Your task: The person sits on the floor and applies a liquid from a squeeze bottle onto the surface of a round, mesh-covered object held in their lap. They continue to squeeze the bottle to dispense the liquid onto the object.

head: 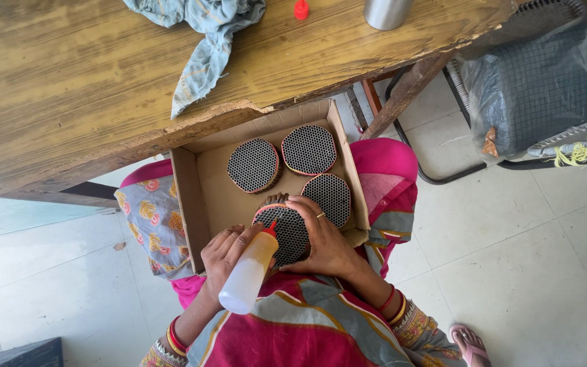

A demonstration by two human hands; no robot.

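Note:
A shallow cardboard box [202,197] rests on my lap under the table edge. Three round black honeycomb discs lie in it: one [253,165] at the back left, one [308,149] at the back right, one [331,196] at the right. My right hand [324,238] grips a fourth honeycomb disc [288,234] at the box's near side, fingers curled over its rim. My left hand [224,253] holds a whitish squeeze bottle [247,275], whose red nozzle touches the left edge of the held disc.
A worn wooden table [90,88] spans the top, with a blue-grey cloth [205,41], a small red cap [301,9] and a steel tumbler [385,12] on it. A plastic-wrapped chair [545,88] stands at the right. My sandalled foot [469,343] is on the tile floor.

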